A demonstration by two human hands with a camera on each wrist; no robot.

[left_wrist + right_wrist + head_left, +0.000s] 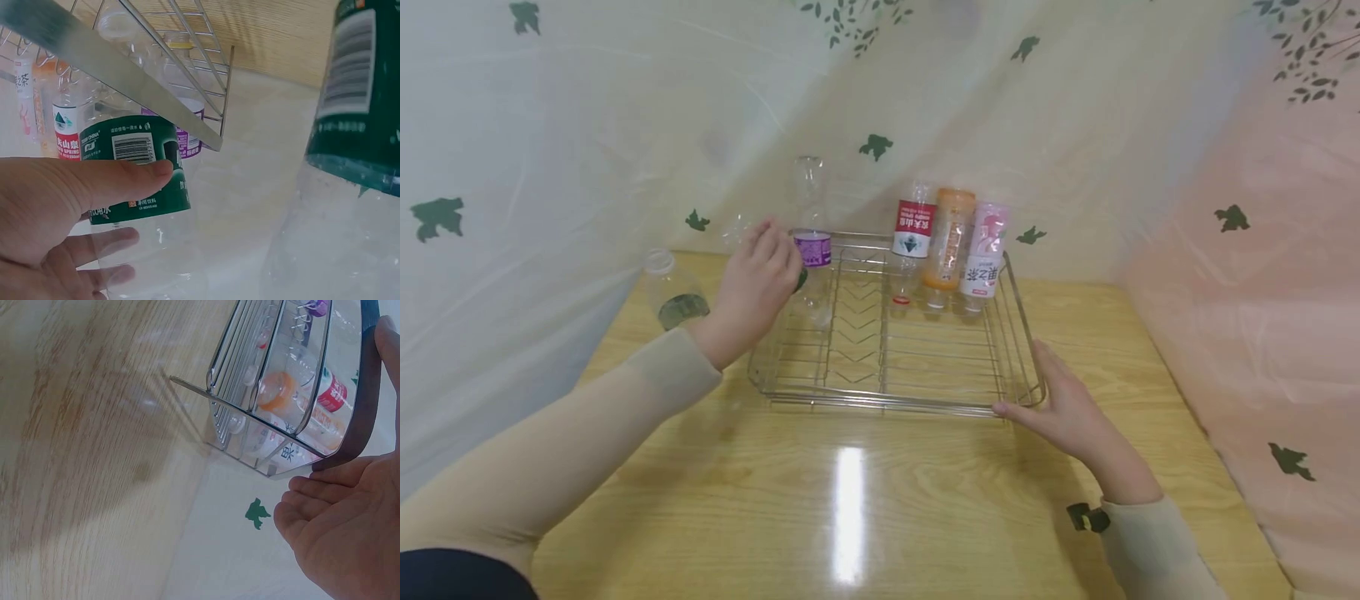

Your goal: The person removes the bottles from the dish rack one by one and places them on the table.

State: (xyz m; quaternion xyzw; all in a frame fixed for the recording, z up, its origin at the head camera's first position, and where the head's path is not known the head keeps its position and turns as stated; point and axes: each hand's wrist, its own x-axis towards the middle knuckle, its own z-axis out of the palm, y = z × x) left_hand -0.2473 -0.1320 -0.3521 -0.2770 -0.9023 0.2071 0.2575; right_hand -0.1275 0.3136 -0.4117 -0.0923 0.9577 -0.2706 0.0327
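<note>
My left hand (760, 271) holds a clear plastic bottle with a green label (140, 165), thumb across the label, at the left side of the wire rack (880, 408). A similar green-labelled bottle (681, 308) stands upright on the table left of that hand. Inside the rack, a purple-labelled bottle (812, 248) is nearest the left hand. Farther right are a red-labelled bottle (913, 229), an orange bottle (950, 242) and a pink-and-white bottle (987, 250), their necks pointing down. My right hand (1071, 417) grips the rack's front right corner, thumb on the front rim, fingers along the side.
The rack stands on a wood-grain table (760, 500). Pale sheeting with green bird prints (715, 125) hangs behind the table, and more sheeting (1247, 333) lines the right edge. A bright reflection crosses the table in front of the rack.
</note>
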